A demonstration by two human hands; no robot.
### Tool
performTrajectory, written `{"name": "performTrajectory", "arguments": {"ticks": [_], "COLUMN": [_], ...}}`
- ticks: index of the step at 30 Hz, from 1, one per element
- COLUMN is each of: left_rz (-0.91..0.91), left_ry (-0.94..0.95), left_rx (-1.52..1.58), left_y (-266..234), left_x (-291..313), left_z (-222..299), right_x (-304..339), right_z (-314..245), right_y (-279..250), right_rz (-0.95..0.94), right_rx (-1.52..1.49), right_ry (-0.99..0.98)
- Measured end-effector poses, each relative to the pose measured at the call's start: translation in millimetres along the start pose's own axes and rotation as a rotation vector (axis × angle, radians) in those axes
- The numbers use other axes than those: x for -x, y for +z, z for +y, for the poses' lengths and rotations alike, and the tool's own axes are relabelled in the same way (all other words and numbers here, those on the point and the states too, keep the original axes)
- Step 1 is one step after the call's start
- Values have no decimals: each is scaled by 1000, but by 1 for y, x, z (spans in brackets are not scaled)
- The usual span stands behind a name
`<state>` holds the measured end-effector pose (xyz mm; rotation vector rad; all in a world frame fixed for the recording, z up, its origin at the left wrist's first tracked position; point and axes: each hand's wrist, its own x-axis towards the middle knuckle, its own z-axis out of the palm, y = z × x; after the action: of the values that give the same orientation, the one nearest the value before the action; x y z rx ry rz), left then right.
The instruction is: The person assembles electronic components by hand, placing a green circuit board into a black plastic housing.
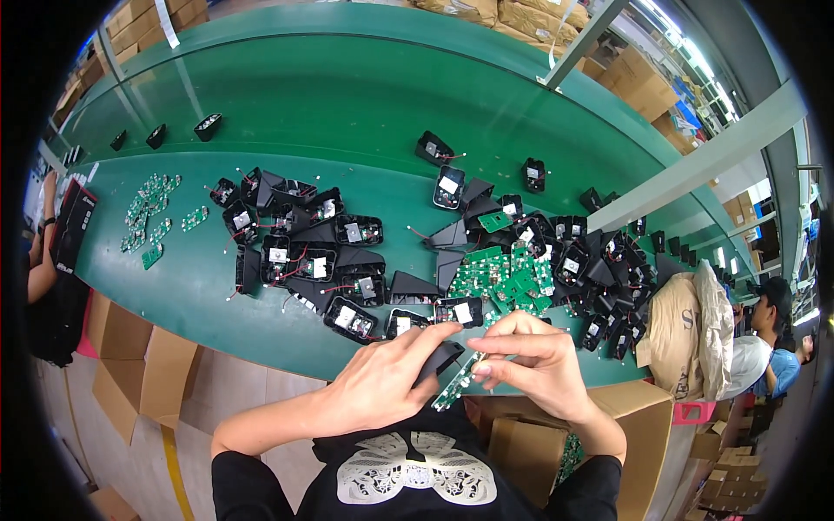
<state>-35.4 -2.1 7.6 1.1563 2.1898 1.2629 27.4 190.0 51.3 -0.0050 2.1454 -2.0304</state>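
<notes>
Green bench (217,286) fills my view, and both grips work just off its near edge, above the dark shirt (417,469). My left hand (382,382) is clenched around a black plastic housing (441,358), the shell showing between thumb and fingers. My right hand (534,360) sits touching it on the far side, pinching a narrow green circuit board (456,386) that slants down and away from the fingertips toward my chest.

I judge this to be the fitting step: board and housing are together at the grips but the board looks only partly in, with its lower end hanging free. The next move, as I read it, calls for lining the board's edge up with the shell's opening and pressing it home without bending it or snagging a wire.

Just ahead of the grips lies a heap of green boards (508,278), ringed by black housings with white parts and red wires (313,260). Further to the left of the left hand are a few scattered small boards (152,217). Right of the right hand stands a pale sack (686,330); below both, cardboard boxes (521,438).
</notes>
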Motion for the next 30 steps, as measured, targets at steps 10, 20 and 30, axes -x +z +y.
{"name": "performTrajectory", "arguments": {"ticks": [10, 20, 30], "left_rz": [-305, -373, -379], "left_ry": [124, -39, 13], "left_rx": [437, 763, 661], "left_y": [-10, -1, -1], "left_x": [6, 9, 6], "left_z": [-11, -16, -12], "right_x": [-2, -8, -5], "right_z": [7, -6, -8], "right_y": [3, 3, 7], "right_rz": [63, 51, 70], "right_rx": [171, 12, 440], "right_ry": [-69, 135, -131]}}
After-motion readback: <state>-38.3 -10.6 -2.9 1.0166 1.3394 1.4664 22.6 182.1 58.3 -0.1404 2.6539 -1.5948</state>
